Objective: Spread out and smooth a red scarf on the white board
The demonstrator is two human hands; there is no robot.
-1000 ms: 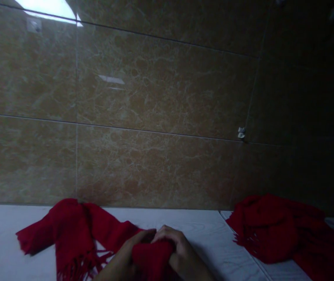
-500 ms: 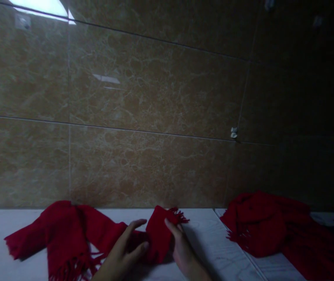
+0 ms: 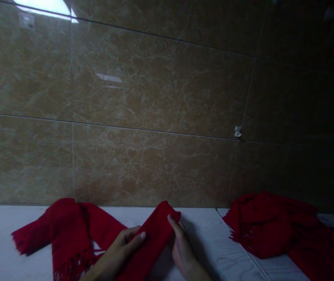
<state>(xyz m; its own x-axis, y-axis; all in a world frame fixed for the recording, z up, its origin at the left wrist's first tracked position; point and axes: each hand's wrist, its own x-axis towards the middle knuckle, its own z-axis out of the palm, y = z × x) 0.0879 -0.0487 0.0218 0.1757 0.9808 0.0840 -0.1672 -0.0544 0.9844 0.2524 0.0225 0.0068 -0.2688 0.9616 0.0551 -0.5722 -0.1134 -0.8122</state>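
Observation:
A red scarf (image 3: 150, 251) is held folded in a strip between my two hands, low in the middle of the view. My left hand (image 3: 124, 246) is closed on its left edge, thumb lying on top. My right hand (image 3: 181, 244) pinches the upper right end, thumb on the front and fingers behind the cloth. Left of my left hand, red fringed cloth (image 3: 67, 228) lies loosely draped on the white wood-grain surface; whether it joins the held piece is hidden by my hand.
More red fringed scarves (image 3: 263, 226) lie in a heap at the right. A white surface (image 3: 208, 230) with a seam runs along a brown marbled tile wall (image 3: 155, 97). A small white fitting (image 3: 238, 131) sits on the wall.
My left hand has closed on the scarf, its fingers spread before. The held piece now stretches longer, slanting down to the left, and the fringe by my right hand is out of sight.

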